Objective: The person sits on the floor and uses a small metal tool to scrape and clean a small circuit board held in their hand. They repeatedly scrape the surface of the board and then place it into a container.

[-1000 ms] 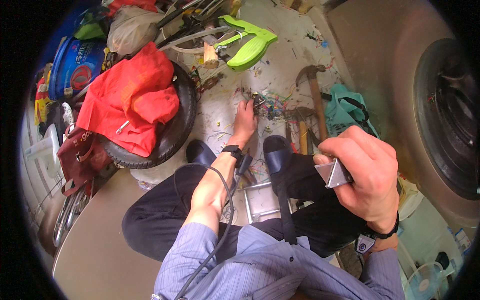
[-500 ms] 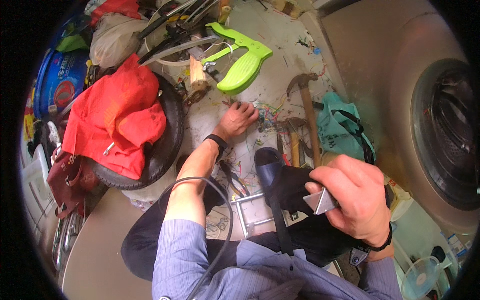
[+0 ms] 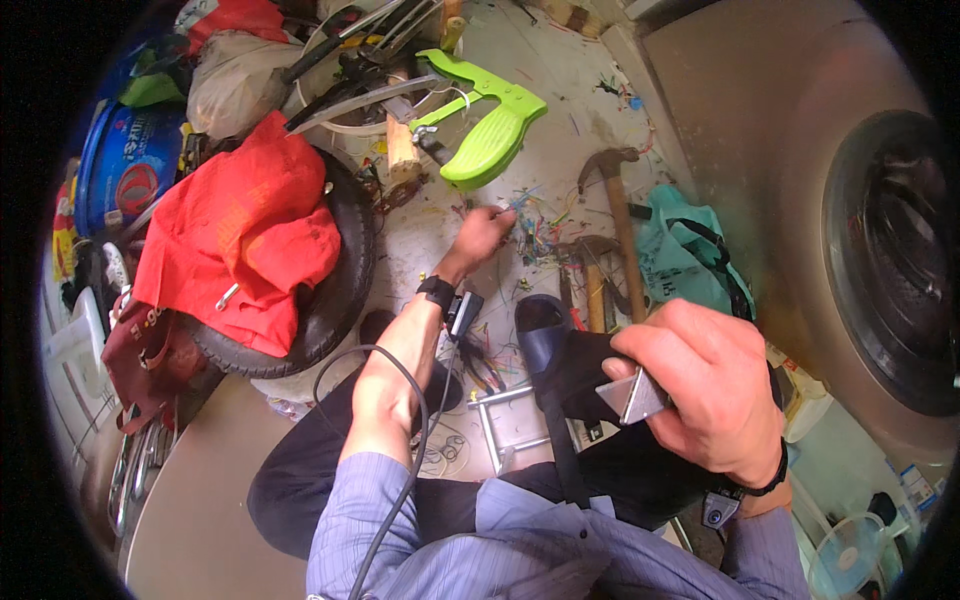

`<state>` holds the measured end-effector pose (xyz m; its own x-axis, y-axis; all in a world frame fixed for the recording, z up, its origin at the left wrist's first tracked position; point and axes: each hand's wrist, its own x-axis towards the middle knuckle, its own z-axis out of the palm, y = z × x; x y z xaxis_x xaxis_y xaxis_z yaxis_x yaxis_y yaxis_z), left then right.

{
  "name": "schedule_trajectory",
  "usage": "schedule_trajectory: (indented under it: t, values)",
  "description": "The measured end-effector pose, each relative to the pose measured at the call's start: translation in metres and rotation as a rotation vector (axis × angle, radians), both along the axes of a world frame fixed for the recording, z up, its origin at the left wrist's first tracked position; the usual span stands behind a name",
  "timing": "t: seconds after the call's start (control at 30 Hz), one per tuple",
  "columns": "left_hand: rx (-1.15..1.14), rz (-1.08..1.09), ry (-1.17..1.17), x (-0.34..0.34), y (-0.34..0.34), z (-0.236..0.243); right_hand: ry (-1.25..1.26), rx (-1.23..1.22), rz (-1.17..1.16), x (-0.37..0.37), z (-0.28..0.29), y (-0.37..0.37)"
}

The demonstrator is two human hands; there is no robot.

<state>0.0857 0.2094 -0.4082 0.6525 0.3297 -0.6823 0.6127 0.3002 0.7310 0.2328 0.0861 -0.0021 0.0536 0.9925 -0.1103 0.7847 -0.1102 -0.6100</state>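
My left hand [image 3: 482, 238] is low over the floor with its fingers pinched together. Thin blue wire [image 3: 524, 197] sticks out at the fingertips, beside a tangle of coloured wire scraps [image 3: 545, 235]. Above my right thigh, my right hand [image 3: 715, 390] is closed around a flat piece of metal with a slanted, pointed end [image 3: 637, 398]. Most of that piece is hidden in the palm, so its kind cannot be told. A green-handled saw [image 3: 490, 140] leans from a bucket of tools [image 3: 345, 127] beyond my left hand.
Hammers [image 3: 618, 215] lie right of the wires, near a teal bag [image 3: 685, 245] and a front-loading washing machine [image 3: 800, 200]. A red cloth bag [image 3: 240, 240] covers a tyre [image 3: 350, 270] at left. A metal frame [image 3: 515, 425] is between my feet.
My left hand has turned over and gone from spread fingers to a pinch with blue wire showing at the tips. My right hand has stayed almost where it was, still gripping the metal piece.
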Motion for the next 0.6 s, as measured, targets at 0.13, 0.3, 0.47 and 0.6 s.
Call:
schedule_trajectory:
  t: [0.13, 0.3, 0.47, 0.6]
  values:
    - [-0.913, 0.448, -0.183, -0.03, -0.003, 0.01, -0.011, 0.036, 0.003, -0.001, 0.005, -0.009]
    - [-1.138, 0.596, -0.55, -0.04, -0.022, 0.024, -0.064, 0.013, 0.0, -0.003, 0.011, -0.017]
    - [-1.373, 0.7, -0.755, -0.028, -0.031, 0.041, -0.074, 0.083, 0.005, -0.004, 0.01, -0.019]
    - [-1.365, 0.815, -0.768, -0.02, -0.032, 0.051, -0.067, 0.114, -0.005, -0.002, 0.008, -0.02]
